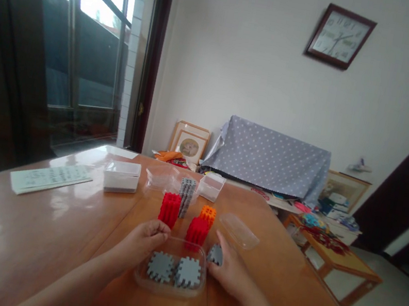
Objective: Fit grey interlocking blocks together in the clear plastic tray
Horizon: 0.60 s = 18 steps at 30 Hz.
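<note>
A shallow clear plastic container [167,291] sits on the table in front of me. Inside it are two groups of grey notched interlocking tiles, a left one [161,267] and a right one [188,272]. At the container's far left corner, my left hand [146,240] has its fingers curled closed on the rim. Just right of the container, my right hand [230,268] grips a grey notched tile [215,254] between thumb and fingers. Beyond the container stand a red block stack [169,210], another red stack [197,231], an orange one [208,215] and a tall grey one [185,197].
A clear lid [239,230] lies right of the stacks. Farther back are a white lidded box [121,176], a clear tray [161,177] and a small open box [211,186]. Papers [51,178] lie on the wooden table [69,235] at left.
</note>
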### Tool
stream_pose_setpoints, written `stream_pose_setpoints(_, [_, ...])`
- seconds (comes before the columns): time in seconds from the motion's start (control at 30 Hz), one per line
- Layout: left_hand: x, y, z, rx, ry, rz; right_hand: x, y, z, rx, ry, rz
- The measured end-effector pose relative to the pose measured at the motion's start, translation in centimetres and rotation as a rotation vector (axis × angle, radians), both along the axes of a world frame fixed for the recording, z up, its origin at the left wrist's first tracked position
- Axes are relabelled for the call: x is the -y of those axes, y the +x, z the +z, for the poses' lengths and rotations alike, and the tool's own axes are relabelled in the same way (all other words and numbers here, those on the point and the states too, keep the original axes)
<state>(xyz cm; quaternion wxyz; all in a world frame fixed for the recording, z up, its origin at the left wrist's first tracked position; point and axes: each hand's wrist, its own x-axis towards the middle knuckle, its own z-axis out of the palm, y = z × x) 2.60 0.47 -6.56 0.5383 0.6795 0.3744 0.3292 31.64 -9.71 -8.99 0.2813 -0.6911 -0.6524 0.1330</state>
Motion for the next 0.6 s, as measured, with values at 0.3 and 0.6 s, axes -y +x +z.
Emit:
stream_pose_setpoints(0.3, [0.7, -2.5, 1.6, -0.134, 0.186, -0.005, 1.2, 0.8, 0.3, -0.154, 0.005, -0.004])
stream_pose_setpoints(0.6, [0.2, -3.2, 1.9, -0.235, 0.150, -0.096, 3.2, 2.5, 1.2, -0.241, 0.030, -0.100])
